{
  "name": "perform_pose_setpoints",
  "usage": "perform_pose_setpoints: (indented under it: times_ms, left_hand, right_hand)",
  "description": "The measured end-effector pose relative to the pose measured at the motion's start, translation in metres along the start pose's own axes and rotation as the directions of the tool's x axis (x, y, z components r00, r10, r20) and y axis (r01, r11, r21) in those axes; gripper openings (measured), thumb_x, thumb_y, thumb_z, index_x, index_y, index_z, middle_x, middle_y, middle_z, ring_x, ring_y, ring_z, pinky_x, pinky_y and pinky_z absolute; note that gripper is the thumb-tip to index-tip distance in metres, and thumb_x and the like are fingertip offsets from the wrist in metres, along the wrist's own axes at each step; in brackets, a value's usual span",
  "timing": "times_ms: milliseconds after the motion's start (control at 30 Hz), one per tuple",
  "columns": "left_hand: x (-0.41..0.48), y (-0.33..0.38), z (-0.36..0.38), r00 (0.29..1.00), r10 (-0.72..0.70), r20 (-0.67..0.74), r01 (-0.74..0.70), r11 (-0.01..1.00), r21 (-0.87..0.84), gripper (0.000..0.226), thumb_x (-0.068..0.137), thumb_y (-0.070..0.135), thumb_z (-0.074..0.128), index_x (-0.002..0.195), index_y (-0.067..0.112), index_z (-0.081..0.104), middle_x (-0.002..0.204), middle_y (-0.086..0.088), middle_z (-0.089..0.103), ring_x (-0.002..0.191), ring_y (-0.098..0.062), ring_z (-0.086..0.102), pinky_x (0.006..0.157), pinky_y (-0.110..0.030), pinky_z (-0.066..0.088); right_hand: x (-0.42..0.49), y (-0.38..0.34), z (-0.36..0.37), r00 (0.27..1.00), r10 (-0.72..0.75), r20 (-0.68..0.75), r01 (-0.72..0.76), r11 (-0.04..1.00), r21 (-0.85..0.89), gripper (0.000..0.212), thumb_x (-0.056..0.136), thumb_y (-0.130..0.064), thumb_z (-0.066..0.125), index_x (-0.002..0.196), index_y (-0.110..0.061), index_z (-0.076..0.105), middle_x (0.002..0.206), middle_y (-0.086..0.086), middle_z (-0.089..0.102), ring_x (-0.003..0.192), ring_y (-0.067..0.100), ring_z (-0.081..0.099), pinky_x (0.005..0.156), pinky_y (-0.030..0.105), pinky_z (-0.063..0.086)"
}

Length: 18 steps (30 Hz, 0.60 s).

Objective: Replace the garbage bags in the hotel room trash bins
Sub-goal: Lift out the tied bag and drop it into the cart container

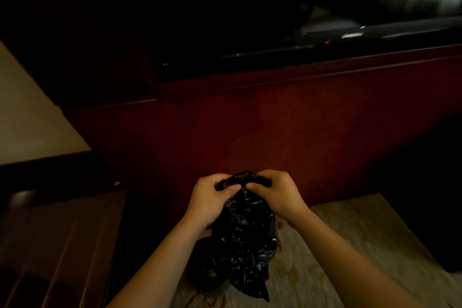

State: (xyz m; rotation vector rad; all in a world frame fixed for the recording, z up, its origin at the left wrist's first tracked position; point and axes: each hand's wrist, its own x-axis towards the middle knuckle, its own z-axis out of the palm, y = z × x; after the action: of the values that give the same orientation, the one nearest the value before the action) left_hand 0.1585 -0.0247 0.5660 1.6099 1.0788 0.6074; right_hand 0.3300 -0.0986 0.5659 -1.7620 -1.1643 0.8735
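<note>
Crinkly, shiny black plastic garbage bag [243, 237] hangs lower centre of frame, long axis vertical, bunched top pointing up. Left hand [212, 199] and right hand [276, 194] both pinch that top. Dim though, so maybe it's folded.

Garbage bag [243, 232] between left hand [210, 200] and right hand [275, 195]; cabinet [275, 132] behind; television [250, 20] above cabinet
</note>
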Motion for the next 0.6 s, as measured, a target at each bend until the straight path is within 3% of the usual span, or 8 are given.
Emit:
perform_pose_setpoints:
  times_ms: [267, 367, 600]
  left_hand:
    - [-0.018, 0.101, 0.081, 0.983, 0.087, 0.159, -0.092, 0.995, 0.025, 0.006, 0.090, 0.024, 0.072, 0.095, 0.026, 0.075, 0.090, 0.009, 0.076, 0.082, -0.006, 0.072, 0.074, -0.028, 0.059]
    - [-0.020, 0.123, 0.111, 0.964, 0.132, 0.230, -0.142, 0.990, 0.028, 0.007, 0.089, 0.024, 0.073, 0.096, 0.025, 0.075, 0.090, 0.009, 0.076, 0.080, -0.004, 0.071, 0.075, -0.030, 0.059]
    - [-0.024, 0.165, 0.175, 0.874, 0.245, 0.420, -0.255, 0.966, -0.032, 0.010, 0.089, 0.020, 0.073, 0.098, 0.025, 0.075, 0.091, 0.009, 0.075, 0.080, -0.002, 0.071, 0.076, -0.029, 0.060]
  right_hand:
    - [-0.059, -0.016, -0.120, 0.983, 0.039, -0.178, -0.047, 0.998, -0.043, 0.009, 0.089, -0.030, 0.074, 0.086, -0.022, 0.074, 0.079, -0.002, 0.076, 0.068, 0.011, 0.073, 0.067, 0.044, 0.062]
    - [-0.082, -0.013, -0.152, 0.963, 0.072, -0.259, -0.084, 0.996, -0.034, 0.008, 0.089, -0.032, 0.074, 0.089, -0.023, 0.074, 0.080, -0.003, 0.076, 0.068, 0.010, 0.073, 0.068, 0.042, 0.062]
    - [-0.135, -0.007, -0.205, 0.839, 0.134, -0.528, -0.160, 0.987, -0.003, 0.007, 0.088, -0.030, 0.075, 0.082, -0.026, 0.072, 0.075, -0.007, 0.074, 0.064, 0.005, 0.071, 0.065, 0.038, 0.063]
